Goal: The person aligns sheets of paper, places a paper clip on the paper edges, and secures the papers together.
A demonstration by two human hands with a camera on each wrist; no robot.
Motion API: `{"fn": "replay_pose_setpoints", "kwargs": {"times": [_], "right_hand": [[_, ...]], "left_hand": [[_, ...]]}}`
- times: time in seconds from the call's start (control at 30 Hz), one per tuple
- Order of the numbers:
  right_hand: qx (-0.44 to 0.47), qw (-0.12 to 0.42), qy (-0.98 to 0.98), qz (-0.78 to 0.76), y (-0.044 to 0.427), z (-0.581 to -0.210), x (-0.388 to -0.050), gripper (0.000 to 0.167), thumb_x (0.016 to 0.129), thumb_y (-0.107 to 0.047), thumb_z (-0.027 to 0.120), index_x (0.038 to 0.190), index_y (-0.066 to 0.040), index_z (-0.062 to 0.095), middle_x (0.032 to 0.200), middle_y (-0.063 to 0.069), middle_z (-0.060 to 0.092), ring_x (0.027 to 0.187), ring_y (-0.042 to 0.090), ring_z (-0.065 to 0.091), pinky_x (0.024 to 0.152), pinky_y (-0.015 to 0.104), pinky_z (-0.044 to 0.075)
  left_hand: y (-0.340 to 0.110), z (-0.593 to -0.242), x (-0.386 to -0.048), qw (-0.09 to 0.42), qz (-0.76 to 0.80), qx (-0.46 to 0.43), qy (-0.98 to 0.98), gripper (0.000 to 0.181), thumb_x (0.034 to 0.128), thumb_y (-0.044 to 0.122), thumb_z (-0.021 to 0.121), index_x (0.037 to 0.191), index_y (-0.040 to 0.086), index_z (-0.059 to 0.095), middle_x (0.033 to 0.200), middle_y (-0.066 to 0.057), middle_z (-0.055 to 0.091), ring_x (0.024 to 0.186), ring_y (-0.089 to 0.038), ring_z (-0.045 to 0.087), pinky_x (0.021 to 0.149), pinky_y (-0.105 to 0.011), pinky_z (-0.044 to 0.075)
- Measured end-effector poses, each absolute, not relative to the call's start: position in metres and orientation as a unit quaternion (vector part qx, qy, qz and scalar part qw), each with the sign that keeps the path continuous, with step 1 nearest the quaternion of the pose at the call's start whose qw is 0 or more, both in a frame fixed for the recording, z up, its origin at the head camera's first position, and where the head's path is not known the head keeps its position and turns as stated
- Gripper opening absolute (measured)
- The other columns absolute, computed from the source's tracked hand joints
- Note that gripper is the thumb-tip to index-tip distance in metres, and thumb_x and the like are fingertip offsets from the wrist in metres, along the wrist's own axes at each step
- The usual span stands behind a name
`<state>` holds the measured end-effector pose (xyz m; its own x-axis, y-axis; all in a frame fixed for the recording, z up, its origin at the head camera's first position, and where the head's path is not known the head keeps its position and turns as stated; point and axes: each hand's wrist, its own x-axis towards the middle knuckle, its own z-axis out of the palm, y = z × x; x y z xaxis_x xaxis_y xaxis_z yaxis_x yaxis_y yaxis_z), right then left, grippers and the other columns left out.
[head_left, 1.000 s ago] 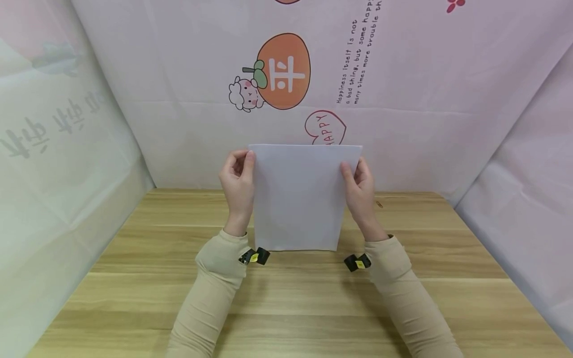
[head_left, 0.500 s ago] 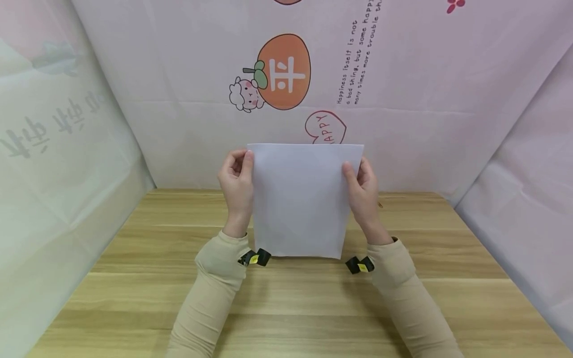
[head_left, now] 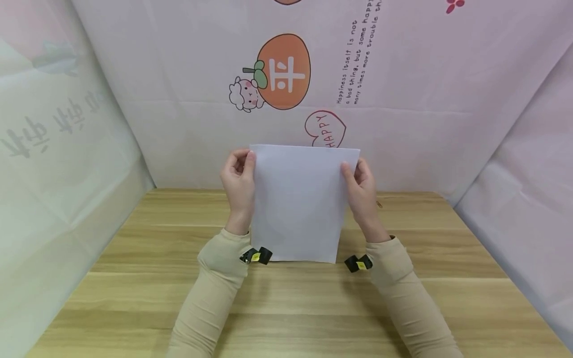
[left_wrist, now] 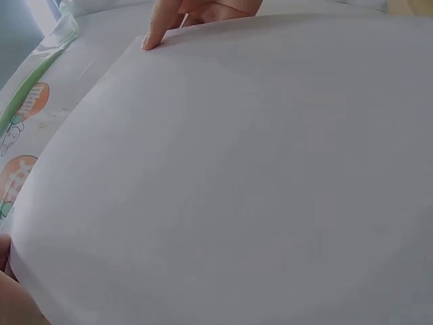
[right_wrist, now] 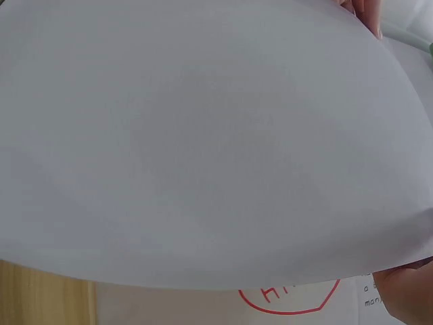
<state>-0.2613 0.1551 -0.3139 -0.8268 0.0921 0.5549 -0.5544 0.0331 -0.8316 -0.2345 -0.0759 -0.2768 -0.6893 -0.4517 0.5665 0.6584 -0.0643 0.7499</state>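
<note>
A blank white sheet of paper (head_left: 297, 209) is held up over the table in the head view, facing me. My left hand (head_left: 239, 186) pinches its upper left edge, thumb in front and fingers behind. On the other side my right hand (head_left: 361, 191) pinches the right edge just below the corner, thumb on the near face. The paper (left_wrist: 230, 169) fills most of the left wrist view, with the right hand (left_wrist: 203, 10) at its top edge. In the right wrist view the paper (right_wrist: 216, 149) also covers nearly everything. The fingers behind the sheet are partly hidden.
The wooden table (head_left: 286, 313) spreads under both arms. A small brown item (head_left: 379, 204) lies near its back edge, right of the right hand. Printed white cloth (head_left: 192, 74) hangs behind the table, with more cloth at both sides.
The sheet's top right corner has dipped slightly and its bottom edge hangs lower than a second ago. Both hands shift only a little and keep their hold.
</note>
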Motion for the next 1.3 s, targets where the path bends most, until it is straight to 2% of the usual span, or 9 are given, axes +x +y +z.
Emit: {"fn": "replay_pose_setpoints", "kwargs": {"times": [0.27,0.53,0.83,1.07,1.3], "right_hand": [[0.158,0.234,-0.674,0.683,0.159,-0.322,-0.269,0.027,0.097,-0.029,0.053,0.113,-0.007,0.054,0.105,0.001,0.06,0.092,0.012,0.057,0.076,0.021,0.049],[0.155,0.236,-0.675,0.682,0.164,-0.33,-0.274,0.019,0.097,-0.024,0.053,0.107,-0.008,0.055,0.099,-0.001,0.059,0.089,0.012,0.054,0.076,0.02,0.045],[0.162,0.238,-0.676,0.678,0.17,-0.337,-0.277,0.017,0.097,-0.023,0.053,0.106,-0.008,0.056,0.097,-0.002,0.059,0.086,0.01,0.054,0.072,0.018,0.047],[0.159,0.224,-0.681,0.679,0.176,-0.342,-0.278,0.016,0.099,-0.025,0.05,0.104,-0.011,0.056,0.099,-0.002,0.059,0.09,0.011,0.058,0.073,0.02,0.051],[0.158,0.218,-0.683,0.679,0.18,-0.348,-0.279,0.015,0.099,-0.025,0.05,0.1,-0.011,0.056,0.094,-0.002,0.061,0.085,0.012,0.06,0.071,0.021,0.052]], "left_hand": [[-0.075,-0.284,-0.24,0.382,-0.726,-0.087,-0.565,0.017,0.0913,0.001,0.058,0.095,-0.015,0.058,0.078,0.003,0.054,0.071,-0.007,0.049,0.066,-0.017,0.04],[-0.077,-0.303,-0.259,0.389,-0.724,-0.093,-0.562,0.017,0.0925,0.006,0.059,0.097,-0.01,0.059,0.083,0.005,0.056,0.074,-0.009,0.05,0.067,-0.018,0.041],[-0.074,-0.308,-0.262,0.408,-0.73,-0.101,-0.539,0.021,0.0918,0.011,0.061,0.097,-0.01,0.059,0.083,0.004,0.057,0.074,-0.009,0.051,0.067,-0.019,0.042],[-0.074,-0.31,-0.262,0.413,-0.733,-0.106,-0.53,0.02,0.0915,0.012,0.062,0.095,-0.007,0.06,0.083,0.005,0.058,0.074,-0.009,0.052,0.068,-0.019,0.043],[-0.073,-0.314,-0.263,0.414,-0.734,-0.107,-0.528,0.021,0.0923,0.013,0.061,0.095,-0.007,0.059,0.084,0.005,0.058,0.075,-0.009,0.052,0.068,-0.019,0.043]]}}
